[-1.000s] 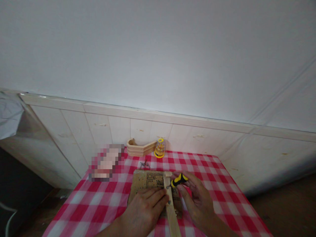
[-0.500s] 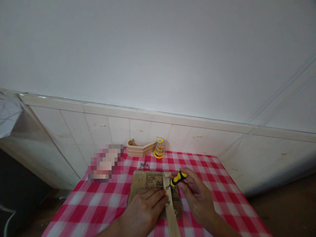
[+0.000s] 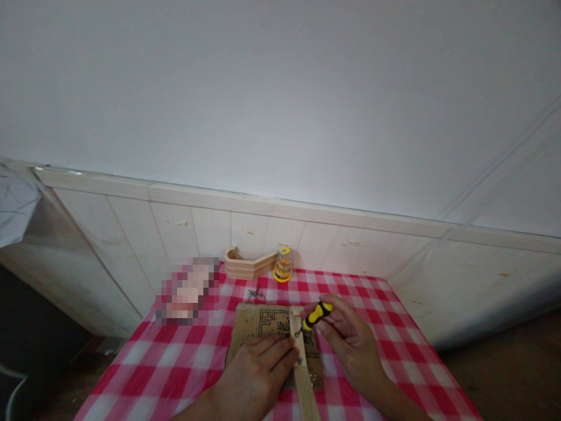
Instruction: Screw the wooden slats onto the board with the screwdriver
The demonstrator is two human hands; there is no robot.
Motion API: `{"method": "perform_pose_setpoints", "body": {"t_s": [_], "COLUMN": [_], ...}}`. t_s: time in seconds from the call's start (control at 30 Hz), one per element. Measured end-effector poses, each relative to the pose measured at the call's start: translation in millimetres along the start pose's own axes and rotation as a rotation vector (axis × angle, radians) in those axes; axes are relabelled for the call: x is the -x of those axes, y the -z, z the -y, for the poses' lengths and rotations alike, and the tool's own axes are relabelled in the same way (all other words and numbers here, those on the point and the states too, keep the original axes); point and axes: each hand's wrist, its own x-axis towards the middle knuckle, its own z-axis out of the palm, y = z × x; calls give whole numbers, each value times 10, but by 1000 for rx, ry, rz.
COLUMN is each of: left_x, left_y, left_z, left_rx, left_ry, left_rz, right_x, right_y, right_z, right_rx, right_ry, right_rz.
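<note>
My right hand [image 3: 350, 345] grips a yellow and black screwdriver [image 3: 318, 316], its fingers closed round the tilted handle. The tool's tip meets a small dark screw [image 3: 297, 335] in a pale wooden hook [image 3: 307, 389]. A second screw [image 3: 300, 361] shows lower on the same wood. My left hand [image 3: 258, 365] lies across the board, its fingertips pressed to the hook's left side and holding it. Beneath both is a brown board [image 3: 245, 321] with dark printed lines, partly covered by my left hand.
Stacked wooden hooks [image 3: 241, 269] stand against the panelled wall, beside a clear-topped yellow bit case [image 3: 283, 266]. Several loose screws [image 3: 255, 293] lie behind the board. A pixelated patch [image 3: 188, 292] hides something at left. A red-and-white checked cloth [image 3: 153, 362] covers the table.
My right hand and the screwdriver handle have shifted very slightly, with the tip still at the screw. The left hand and the wooden hook look unmoved.
</note>
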Motion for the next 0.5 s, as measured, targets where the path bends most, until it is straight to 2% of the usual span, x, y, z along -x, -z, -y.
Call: {"method": "perform_pose_setpoints", "body": {"t_s": [0.5], "left_x": [-35], "left_y": [29], "left_z": [-10], "left_rx": [-10], "left_ry": [-8], "left_rz": [-29], "right_x": [65], "right_y": [22], "right_z": [-95], "right_rx": [-45], "right_ry": [-3], "right_rz": [16]}}
